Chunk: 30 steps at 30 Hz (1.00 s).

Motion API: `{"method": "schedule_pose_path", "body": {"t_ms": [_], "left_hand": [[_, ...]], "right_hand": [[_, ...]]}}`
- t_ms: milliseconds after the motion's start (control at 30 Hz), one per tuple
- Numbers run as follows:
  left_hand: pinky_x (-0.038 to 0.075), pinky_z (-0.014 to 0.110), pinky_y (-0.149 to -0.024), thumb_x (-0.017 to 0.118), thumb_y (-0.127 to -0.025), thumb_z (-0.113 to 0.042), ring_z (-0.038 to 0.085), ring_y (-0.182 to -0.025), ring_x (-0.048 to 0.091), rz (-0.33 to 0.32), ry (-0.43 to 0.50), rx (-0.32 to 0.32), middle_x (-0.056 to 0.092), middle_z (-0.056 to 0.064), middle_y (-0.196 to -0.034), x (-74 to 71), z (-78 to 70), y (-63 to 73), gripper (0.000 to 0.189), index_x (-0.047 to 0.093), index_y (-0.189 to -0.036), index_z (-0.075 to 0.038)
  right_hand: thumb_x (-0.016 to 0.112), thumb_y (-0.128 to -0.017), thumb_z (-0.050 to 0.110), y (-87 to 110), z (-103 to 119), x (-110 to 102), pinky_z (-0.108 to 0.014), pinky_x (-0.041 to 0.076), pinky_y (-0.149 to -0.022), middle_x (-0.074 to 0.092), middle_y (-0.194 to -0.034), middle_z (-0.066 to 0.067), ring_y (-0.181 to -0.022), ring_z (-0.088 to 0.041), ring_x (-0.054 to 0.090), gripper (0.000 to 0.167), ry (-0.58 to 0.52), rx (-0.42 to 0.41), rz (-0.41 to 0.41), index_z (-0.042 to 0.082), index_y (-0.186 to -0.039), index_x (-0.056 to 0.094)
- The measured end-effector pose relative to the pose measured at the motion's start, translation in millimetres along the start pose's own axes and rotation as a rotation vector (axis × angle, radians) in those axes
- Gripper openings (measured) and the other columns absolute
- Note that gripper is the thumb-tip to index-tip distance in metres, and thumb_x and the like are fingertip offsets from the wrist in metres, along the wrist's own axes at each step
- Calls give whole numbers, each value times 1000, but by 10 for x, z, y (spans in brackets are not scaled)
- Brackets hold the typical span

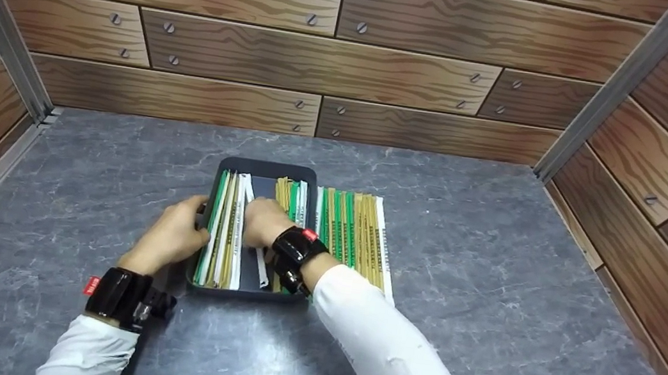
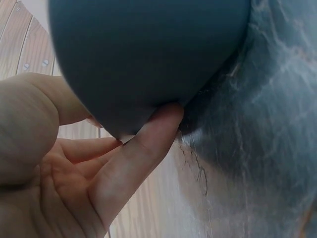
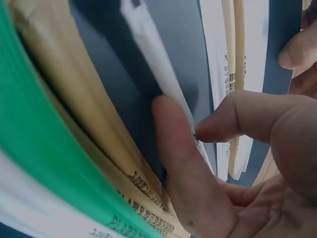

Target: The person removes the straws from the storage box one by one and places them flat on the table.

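My left hand (image 1: 168,235) grips the left wall of a dark grey box (image 1: 265,167), thumb at its rim; in the left wrist view, fingers and thumb close on the box's rounded corner (image 2: 148,59). Inside the box my right hand (image 1: 264,223) pinches a slim white wrapped straw (image 3: 157,57) between thumb and a finger. That straw lies slanted, its near end (image 1: 262,270) showing below the hand. A row of white, tan and green wrapped straws (image 1: 229,232) lines the box's left side. Along the right side lie more tan, green (image 3: 54,119) and white ones, partly covered by my wrist.
Against the box's right outer side, a flat row of white, green and tan wrapped straws (image 1: 360,230) lies on the grey marbled table (image 1: 508,288). Wood-patterned walls (image 1: 248,53) enclose the back and sides. My right forearm crosses over the row's near end.
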<state>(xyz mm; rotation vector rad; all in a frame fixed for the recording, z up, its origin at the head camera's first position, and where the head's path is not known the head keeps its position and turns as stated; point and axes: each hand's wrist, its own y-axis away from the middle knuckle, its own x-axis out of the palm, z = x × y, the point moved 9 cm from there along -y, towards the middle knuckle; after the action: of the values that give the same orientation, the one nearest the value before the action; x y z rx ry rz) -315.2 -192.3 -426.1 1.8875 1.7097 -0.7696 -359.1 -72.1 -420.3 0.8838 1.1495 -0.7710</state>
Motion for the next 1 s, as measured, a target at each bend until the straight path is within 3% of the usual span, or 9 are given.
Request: {"method": "schedule_pose_path", "body": {"t_ms": [200, 300, 367, 433, 533, 600, 700, 833, 1000], "left_hand": [[52, 58, -105, 59, -88, 6, 50, -122, 61, 20, -3, -28, 53, 38, -141, 15, 6, -14, 70, 35, -153, 12], [53, 57, -105, 58, -89, 6, 50, -122, 61, 33, 8, -48, 52, 38, -143, 27, 21, -11, 70, 33, -154, 12], [52, 57, -105, 58, -90, 6, 50, -123, 60, 38, 12, -57, 51, 37, -144, 32, 24, -9, 70, 32, -155, 11], [52, 58, -106, 58, -90, 6, 50, -123, 60, 39, 11, -61, 50, 37, -145, 35, 31, -9, 71, 32, -156, 11], [51, 58, -106, 58, -90, 5, 50, -124, 59, 39, 7, -58, 50, 37, -146, 34, 29, -6, 71, 32, -156, 11], [51, 58, -106, 58, -89, 6, 51, -124, 59, 40, 7, -53, 50, 38, -145, 33, 30, -3, 71, 32, -155, 11], [51, 58, -106, 57, -88, 6, 50, -123, 60, 32, 3, -35, 52, 38, -143, 21, 19, 0, 70, 34, -154, 13], [51, 58, -105, 57, -87, 6, 49, -122, 60, 22, -5, -14, 54, 38, -140, 6, 5, 8, 68, 36, -152, 14], [50, 59, -106, 58, -88, 6, 50, -123, 59, 27, -4, -14, 53, 39, -141, 18, -8, 10, 68, 36, -152, 14]], "right_hand": [[79, -76, 7, 51, -114, -109, -25, 52, -56, 52, -78, -2, -69, -21, 59, 37, -123, 27, -16, 14, -62, 45], [75, -77, 4, 93, -189, -173, -24, 49, -47, 48, -66, 1, -53, -16, 55, 38, -217, 29, -10, 15, -62, 42], [72, -78, 2, 139, -264, -223, -25, 51, -43, 50, -63, 1, -46, -15, 56, 30, -315, 36, -18, 13, -68, 45], [69, -81, 0, 212, -348, -298, -27, 54, -43, 54, -67, -1, -46, -15, 58, 13, -422, 31, -55, 4, -86, 57], [64, -89, -2, 366, -493, -412, -32, 61, -48, 63, -82, -8, -54, -17, 62, 38, -614, 10, -115, -5, -127, 57], [62, -94, -1, 487, -612, -491, -34, 62, -52, 67, -94, -12, -60, -17, 63, 52, -723, -8, -163, -4, -144, 49], [61, -98, 1, 664, -852, -584, -34, 63, -54, 68, -106, -16, -67, -19, 64, 48, -868, -2, -227, -3, -146, 51], [62, -99, 2, 868, -1233, -655, -32, 62, -54, 67, -109, -18, -70, -20, 62, 45, -991, 25, -287, -4, -143, 53], [62, -98, 2, 1063, -1735, -611, -31, 62, -53, 66, -105, -17, -70, -19, 63, 44, -1001, 80, -318, -5, -141, 54]]}}
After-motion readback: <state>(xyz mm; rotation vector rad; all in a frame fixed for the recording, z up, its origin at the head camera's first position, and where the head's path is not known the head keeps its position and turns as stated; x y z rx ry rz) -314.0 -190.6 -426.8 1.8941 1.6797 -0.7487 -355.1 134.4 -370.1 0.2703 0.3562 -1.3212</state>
